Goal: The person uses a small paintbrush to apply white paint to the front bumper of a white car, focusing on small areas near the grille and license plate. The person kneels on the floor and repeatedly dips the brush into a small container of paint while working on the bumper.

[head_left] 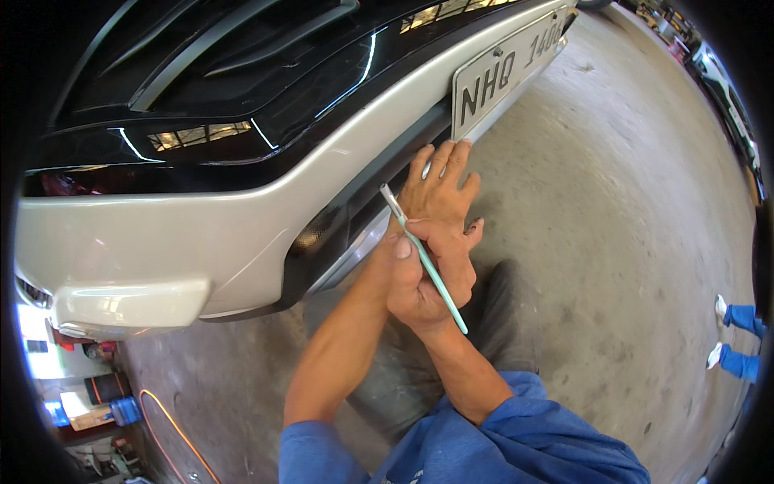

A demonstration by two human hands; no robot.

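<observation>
Aiming a slim mint-green, silver-tipped tool (426, 260) near the white car bumper's dark lower trim (395, 157).
Right hand (411, 288) grips it; left hand (438, 194) lies open, fingers spread. Next move probably calls for careful tip placement.

I held the left hand (438, 194) palm down, its fingers (440, 158) spread toward one o'clock, the left forearm (339, 355) slanting up from seven. The right hand (427, 278) overlapped it from six, thumb (403, 248) pinched in, the right forearm (463, 373) rising from five.
</observation>
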